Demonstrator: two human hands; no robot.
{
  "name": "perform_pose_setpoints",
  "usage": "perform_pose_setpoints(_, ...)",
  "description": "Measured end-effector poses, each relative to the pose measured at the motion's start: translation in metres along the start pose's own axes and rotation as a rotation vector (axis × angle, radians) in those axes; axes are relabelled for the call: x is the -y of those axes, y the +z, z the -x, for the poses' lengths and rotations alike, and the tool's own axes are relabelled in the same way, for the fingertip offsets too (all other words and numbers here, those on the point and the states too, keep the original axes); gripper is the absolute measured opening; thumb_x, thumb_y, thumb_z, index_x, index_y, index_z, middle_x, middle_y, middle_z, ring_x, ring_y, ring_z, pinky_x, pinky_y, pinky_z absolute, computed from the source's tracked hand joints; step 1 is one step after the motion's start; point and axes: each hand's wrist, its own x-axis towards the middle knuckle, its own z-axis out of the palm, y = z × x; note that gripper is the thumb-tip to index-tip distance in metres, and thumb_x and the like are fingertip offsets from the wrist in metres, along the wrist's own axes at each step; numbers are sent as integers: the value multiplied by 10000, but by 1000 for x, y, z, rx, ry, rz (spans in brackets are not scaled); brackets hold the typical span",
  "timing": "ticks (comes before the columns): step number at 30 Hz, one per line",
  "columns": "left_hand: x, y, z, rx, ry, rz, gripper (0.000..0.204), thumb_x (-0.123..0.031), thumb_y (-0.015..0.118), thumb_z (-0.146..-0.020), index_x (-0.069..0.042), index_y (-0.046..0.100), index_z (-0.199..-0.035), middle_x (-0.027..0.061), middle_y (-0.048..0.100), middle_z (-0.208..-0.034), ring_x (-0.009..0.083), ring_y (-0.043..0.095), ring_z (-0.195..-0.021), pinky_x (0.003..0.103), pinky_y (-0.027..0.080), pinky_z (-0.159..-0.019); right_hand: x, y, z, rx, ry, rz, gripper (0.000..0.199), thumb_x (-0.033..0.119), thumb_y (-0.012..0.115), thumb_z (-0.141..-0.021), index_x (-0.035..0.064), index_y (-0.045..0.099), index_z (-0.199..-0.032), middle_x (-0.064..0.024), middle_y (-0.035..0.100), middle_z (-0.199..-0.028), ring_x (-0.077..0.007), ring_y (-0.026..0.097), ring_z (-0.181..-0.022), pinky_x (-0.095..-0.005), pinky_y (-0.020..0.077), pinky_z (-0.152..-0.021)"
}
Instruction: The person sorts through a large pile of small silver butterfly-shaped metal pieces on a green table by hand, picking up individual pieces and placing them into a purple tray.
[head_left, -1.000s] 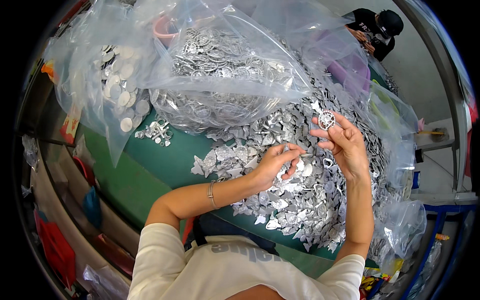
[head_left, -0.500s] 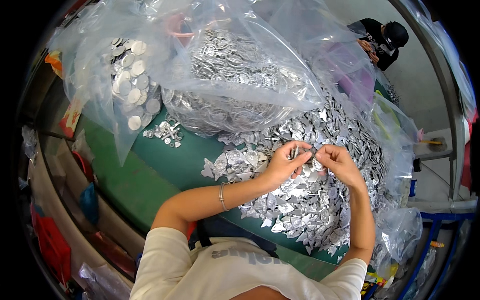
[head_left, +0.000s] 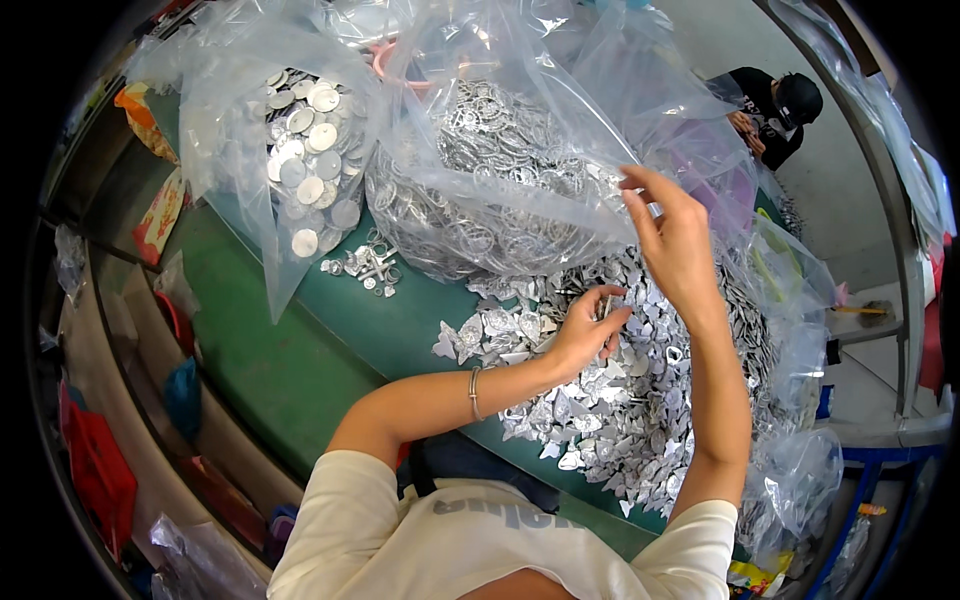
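Observation:
A wide heap of small flat silver metal pieces [head_left: 600, 400], many shaped like butterflies, covers the green table in front of me. My left hand [head_left: 585, 335] is curled low over the heap, pinching what looks like a few of these metal pieces between thumb and fingers. Further up and to the right, my right hand [head_left: 675, 235] reaches over the right edge of a clear plastic bag [head_left: 520, 235] full of silver ring-like openwork pieces. Its fingers are stretched and apart; a shiny bit shows behind them, but I cannot tell whether it touches them.
At the left stands a clear bag of round silver discs [head_left: 310, 185]. A small pile of mixed metal parts [head_left: 368, 265] lies on the green table [head_left: 260, 340]. A purple container [head_left: 725, 190] sits under plastic at the right. Beyond it, another person [head_left: 775, 110] in a black cap works.
My right hand has left my left hand and moved up to the bag's edge, its fingers opening. My left hand stays over the heap. The view has shifted slightly.

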Motion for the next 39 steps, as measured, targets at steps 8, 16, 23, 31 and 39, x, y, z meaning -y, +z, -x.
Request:
perform_pose_setpoints(8,15,-14,-6,100,26,-20,288,-147,578,-866,-31,517,-1123,1,490,-633,78,466,-501,236,344,-403,90,-100,71,34,-425,-181,267,-136,406,-761,-58,595,-932,-136,610,-868,-194,593,-804,-260,462,-665)
perform_pose_setpoints(16,2,-14,-4,103,203,-150,206,-111,561,-865,9,546,-1032,14,494,-615,84,447,-446,217,334,-382,138,-125,201,239,-465,-240,238,-104,428,-745,-39,597,-899,-123,612,-845,-193,593,-784,-272,453,-648)
perform_pose_setpoints(23,2,8,-6,68,277,-147,206,-115,560,-866,14,541,-1026,27,492,-657,100,454,-491,224,343,-392,169,-104,251,105,-378,-276,213,-75,448,-731,-22,599,-871,-113,613,-825,-192,593,-766,-284,445,-633)
perform_pose_setpoints(31,3,2,15,12,254,-282,241,-101,564,-859,30,525,-1057,25,471,-659,111,468,-517,222,346,-406,193,-72,267,-55,-475,-367,184,-43,470,-716,-2,601,-838,-100,614,-802,-191,594,-746,-297,436,-616)
perform_pose_setpoints(39,5,-19,29,51,259,-299,185,-84,535,-880,16,534,-1035,24,468,-672,105,459,-514,217,344,-398,201,-64,275,-48,-530,-468,156,-10,492,-700,17,604,-805,-88,615,-779,-190,594,-726,-310,427,-599)
